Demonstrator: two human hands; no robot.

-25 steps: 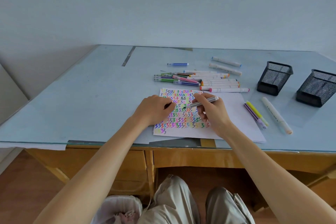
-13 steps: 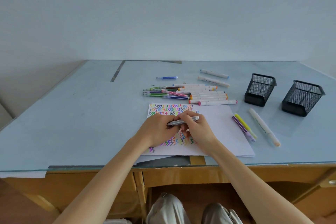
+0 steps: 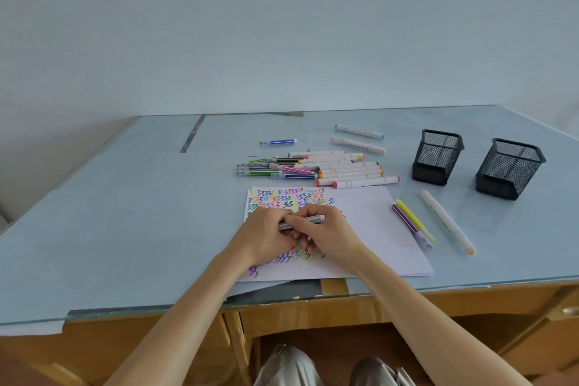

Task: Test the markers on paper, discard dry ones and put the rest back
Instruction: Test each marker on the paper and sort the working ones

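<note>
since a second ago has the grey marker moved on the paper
Yes. The grey marker, then angled up to the right in the right hand alone, now lies level, gripped by both hands over the paper, its left end in the left hand.

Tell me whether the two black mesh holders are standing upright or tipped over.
Upright. Both mesh holders stand on their bases on the table, open rims facing up. No markers stick out; their bottoms are hidden.

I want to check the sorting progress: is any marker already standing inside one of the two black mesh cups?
No, both black mesh cups show only empty mesh, with no marker rising from either.
</note>
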